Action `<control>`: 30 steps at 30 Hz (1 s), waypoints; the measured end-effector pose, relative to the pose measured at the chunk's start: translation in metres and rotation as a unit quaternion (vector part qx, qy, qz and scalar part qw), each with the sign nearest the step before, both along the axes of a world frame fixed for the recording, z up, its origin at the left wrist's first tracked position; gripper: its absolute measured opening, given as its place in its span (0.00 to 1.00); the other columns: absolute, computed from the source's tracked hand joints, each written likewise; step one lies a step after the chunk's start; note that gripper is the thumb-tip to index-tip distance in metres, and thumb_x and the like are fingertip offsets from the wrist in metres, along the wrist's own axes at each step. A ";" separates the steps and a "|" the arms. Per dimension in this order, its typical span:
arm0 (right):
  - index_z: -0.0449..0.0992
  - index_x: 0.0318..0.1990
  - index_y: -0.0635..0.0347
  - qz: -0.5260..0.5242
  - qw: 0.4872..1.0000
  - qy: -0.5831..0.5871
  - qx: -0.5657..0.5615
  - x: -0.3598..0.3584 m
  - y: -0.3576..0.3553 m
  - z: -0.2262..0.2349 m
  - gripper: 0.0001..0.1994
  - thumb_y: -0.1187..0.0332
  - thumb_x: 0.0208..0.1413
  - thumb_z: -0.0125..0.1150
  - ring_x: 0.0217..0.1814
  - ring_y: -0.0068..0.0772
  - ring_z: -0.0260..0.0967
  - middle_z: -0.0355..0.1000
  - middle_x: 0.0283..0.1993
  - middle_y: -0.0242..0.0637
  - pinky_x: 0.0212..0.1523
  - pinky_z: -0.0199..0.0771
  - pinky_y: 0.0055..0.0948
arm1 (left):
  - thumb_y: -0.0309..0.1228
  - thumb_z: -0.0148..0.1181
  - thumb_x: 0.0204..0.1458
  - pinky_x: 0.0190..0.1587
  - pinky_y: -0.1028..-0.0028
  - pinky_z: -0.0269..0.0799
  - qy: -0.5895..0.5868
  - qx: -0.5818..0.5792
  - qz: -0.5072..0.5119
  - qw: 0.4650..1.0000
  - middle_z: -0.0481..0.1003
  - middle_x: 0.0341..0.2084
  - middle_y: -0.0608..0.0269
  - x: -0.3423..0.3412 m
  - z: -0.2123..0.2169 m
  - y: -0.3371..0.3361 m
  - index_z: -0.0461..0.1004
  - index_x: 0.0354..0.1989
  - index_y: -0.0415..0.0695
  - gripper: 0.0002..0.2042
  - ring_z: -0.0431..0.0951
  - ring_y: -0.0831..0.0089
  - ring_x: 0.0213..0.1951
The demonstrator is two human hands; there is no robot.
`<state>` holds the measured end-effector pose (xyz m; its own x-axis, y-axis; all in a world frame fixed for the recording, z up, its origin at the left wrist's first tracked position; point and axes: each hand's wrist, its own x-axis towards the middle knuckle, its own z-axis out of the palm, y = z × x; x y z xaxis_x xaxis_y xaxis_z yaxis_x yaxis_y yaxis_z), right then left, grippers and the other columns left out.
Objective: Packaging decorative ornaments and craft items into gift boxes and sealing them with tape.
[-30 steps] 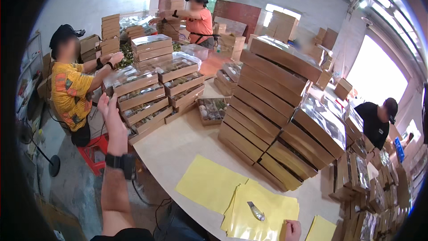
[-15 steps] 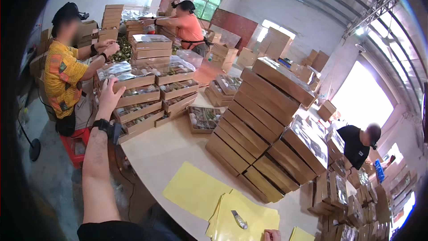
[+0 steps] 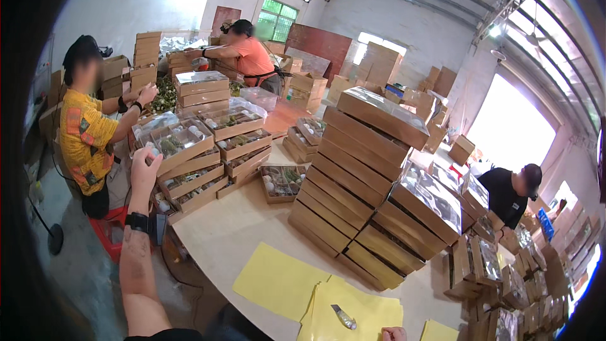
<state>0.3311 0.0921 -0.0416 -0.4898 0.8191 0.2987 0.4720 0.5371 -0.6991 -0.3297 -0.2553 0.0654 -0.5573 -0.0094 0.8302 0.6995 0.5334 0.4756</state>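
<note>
My left hand (image 3: 145,164) reaches far out to the left and is closed on the near corner of a shallow cardboard box (image 3: 177,143). That box tops a stack and tilts toward me, showing compartments with pale round pieces and greenery. My right hand (image 3: 394,333) barely shows at the lower edge, its fingers curled against yellow paper sheets (image 3: 363,306); anything inside them is hidden. A utility knife (image 3: 344,316) lies on the sheets, left of that hand.
A tall stack of brown boxes (image 3: 353,177) stands mid-table. One filled box (image 3: 282,184) sits behind it. A person in yellow (image 3: 88,132) handles greenery at left; another in orange (image 3: 247,57) works beyond. A person in black (image 3: 505,199) stands right, among more boxes (image 3: 470,265).
The top box under my left hand has come nearer and tilted, so its contents show more. My left fingers have closed from a spread pose. The right hand stays at the lower edge.
</note>
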 end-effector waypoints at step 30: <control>0.50 0.68 0.67 0.056 0.916 0.333 -0.217 -0.012 -0.040 0.054 0.33 0.53 0.64 0.52 0.66 0.33 0.55 0.60 0.64 0.42 0.65 0.55 0.34 | 0.30 0.74 0.43 0.57 0.69 0.65 -0.607 -0.016 -0.649 0.459 0.68 0.54 0.62 0.398 -0.095 0.163 0.53 0.66 0.41 0.43 0.69 0.72 0.53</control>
<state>0.3194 0.0524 0.0123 -0.4052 0.8876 0.2191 -0.1773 0.1588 -0.9713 0.0680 -0.0922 -0.0296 -0.1287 0.9855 -0.1108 -0.3322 0.0624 0.9411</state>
